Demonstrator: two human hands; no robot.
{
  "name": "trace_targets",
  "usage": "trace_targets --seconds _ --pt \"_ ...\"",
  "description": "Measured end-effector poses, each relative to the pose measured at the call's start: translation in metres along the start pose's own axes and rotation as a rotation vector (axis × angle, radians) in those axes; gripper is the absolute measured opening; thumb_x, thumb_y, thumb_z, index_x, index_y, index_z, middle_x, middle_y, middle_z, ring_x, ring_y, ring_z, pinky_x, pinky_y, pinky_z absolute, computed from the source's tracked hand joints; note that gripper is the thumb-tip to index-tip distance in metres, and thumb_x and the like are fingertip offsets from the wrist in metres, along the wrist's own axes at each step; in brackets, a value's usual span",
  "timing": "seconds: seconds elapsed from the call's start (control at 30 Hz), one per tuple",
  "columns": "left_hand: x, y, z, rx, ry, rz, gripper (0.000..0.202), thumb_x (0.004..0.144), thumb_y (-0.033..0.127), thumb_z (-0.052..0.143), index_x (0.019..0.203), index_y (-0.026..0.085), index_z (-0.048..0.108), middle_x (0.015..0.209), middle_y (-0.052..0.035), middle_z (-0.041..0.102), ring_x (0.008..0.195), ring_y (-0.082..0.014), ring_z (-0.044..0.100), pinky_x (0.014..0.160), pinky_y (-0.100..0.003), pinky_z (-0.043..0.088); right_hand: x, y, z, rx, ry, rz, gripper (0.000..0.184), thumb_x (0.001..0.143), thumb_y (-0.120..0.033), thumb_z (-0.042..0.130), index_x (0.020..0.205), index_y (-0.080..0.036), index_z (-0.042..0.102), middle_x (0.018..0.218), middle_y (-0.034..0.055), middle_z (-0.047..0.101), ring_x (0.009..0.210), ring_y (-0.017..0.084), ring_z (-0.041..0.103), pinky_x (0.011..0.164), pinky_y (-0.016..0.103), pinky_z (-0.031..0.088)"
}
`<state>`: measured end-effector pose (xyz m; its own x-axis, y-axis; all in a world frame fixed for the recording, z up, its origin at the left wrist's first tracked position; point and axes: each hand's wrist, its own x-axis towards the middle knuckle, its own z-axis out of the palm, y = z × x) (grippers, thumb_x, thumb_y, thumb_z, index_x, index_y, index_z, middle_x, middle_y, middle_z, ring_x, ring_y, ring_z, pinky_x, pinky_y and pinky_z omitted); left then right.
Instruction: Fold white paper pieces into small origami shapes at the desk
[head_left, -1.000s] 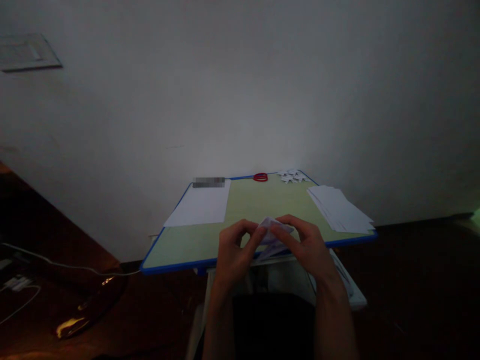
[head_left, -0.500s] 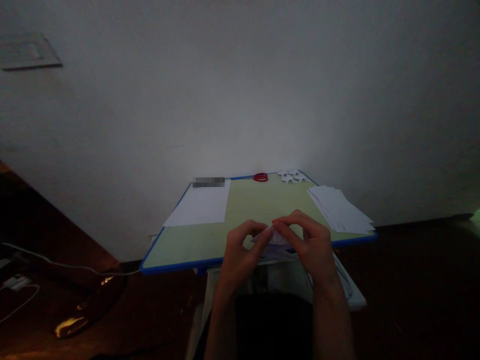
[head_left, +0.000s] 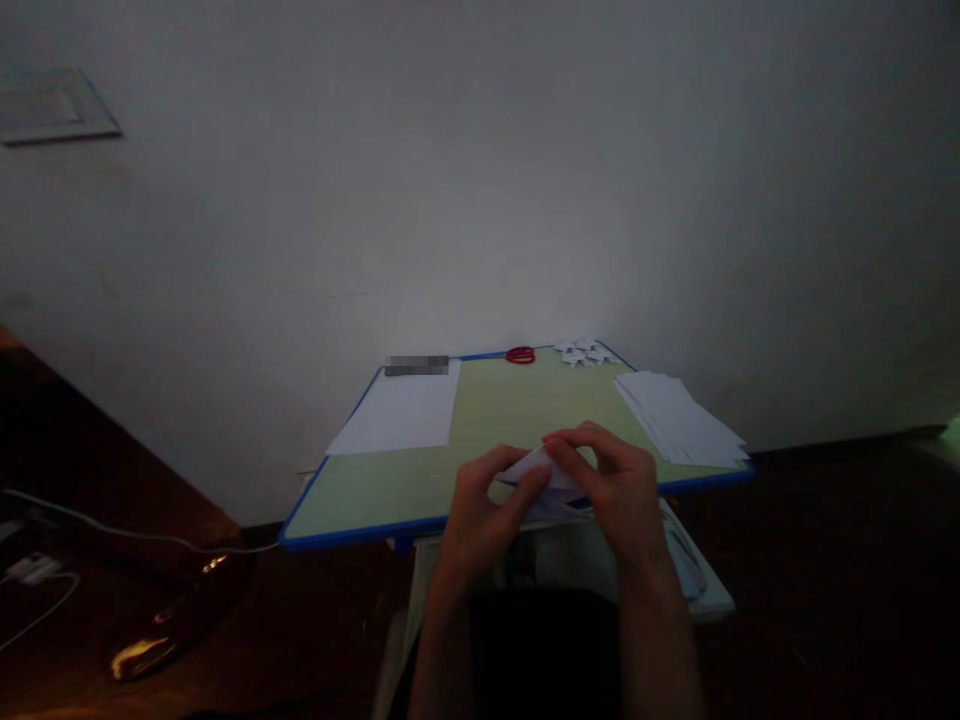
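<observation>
Over the near edge of the table, a folded piece of white paper (head_left: 559,480) is held up between my two hands. My left hand (head_left: 486,510) is closed on its left side, with the thumb across the front face. At the top point of the paper, my right hand (head_left: 619,485) pinches it between thumb and fingertips. Parts of the lower folds are hidden or dim.
On the green table (head_left: 510,410) with a blue rim lie a white sheet (head_left: 405,410) at left, a pixelated dark object (head_left: 416,366), red-handled scissors (head_left: 520,355), several small folded paper shapes (head_left: 581,352) and a paper stack (head_left: 679,420) at right. A wall stands behind.
My left thumb and fingers have drawn back from the top point and moved down the left side, baring more of the paper's face. My right hand still pinches the top.
</observation>
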<state>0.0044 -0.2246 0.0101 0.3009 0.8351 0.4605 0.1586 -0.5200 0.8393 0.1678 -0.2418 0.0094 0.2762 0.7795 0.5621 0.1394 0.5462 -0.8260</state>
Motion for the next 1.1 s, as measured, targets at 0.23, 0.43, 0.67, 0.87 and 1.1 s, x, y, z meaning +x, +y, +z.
trace_targets --seconds 0.23,0.43,0.67,0.87,1.1 --pt "-0.004 -0.024 -0.018 -0.285 -0.139 0.078 0.092 0.070 0.050 0.090 0.151 0.027 0.053 0.127 -0.0142 0.068 0.108 -0.0291 0.067 0.100 -0.042 0.052 0.002 0.007 0.006 0.143 0.253 0.134 0.019 0.080 -0.039 0.081 0.085 -0.020 0.079 0.086 0.0053 0.079 0.081 0.022 0.070 0.074 0.035 0.055" --pt "0.003 -0.021 -0.001 -0.272 -0.103 0.042 0.033 0.082 0.035 0.084 0.110 0.021 0.075 0.105 -0.0077 0.074 0.102 -0.0237 0.068 0.095 -0.035 0.053 0.003 0.010 0.012 0.242 0.300 0.179 0.025 0.080 -0.043 0.081 0.086 -0.019 0.076 0.079 0.0029 0.074 0.075 0.019 0.065 0.068 0.030 0.052" --pt "0.009 -0.021 0.018 -0.334 0.089 -0.010 0.032 0.078 0.044 0.086 0.082 0.015 0.072 0.076 -0.0025 0.069 0.071 -0.0163 0.061 0.068 -0.026 0.049 0.003 0.006 0.015 0.276 0.187 0.240 0.028 0.080 -0.046 0.080 0.084 -0.020 0.073 0.076 0.0008 0.069 0.072 0.017 0.061 0.064 0.027 0.048" --pt "0.008 -0.021 0.019 -0.369 0.158 -0.064 0.033 0.076 0.044 0.086 0.084 0.015 0.074 0.078 -0.0036 0.071 0.073 -0.0167 0.062 0.071 -0.027 0.050 0.004 0.007 0.017 0.293 0.164 0.237 0.028 0.080 -0.047 0.080 0.085 -0.020 0.072 0.082 0.0014 0.071 0.077 0.018 0.062 0.068 0.028 0.049" --pt "0.011 -0.023 0.022 -0.464 0.185 -0.005 0.033 0.070 0.039 0.091 0.084 0.016 0.072 0.078 -0.0011 0.067 0.075 -0.0161 0.060 0.073 -0.027 0.051 0.003 0.009 0.017 0.408 0.095 0.347 0.034 0.077 -0.044 0.084 0.098 -0.024 0.067 0.072 -0.0035 0.064 0.064 0.013 0.056 0.057 0.024 0.041"
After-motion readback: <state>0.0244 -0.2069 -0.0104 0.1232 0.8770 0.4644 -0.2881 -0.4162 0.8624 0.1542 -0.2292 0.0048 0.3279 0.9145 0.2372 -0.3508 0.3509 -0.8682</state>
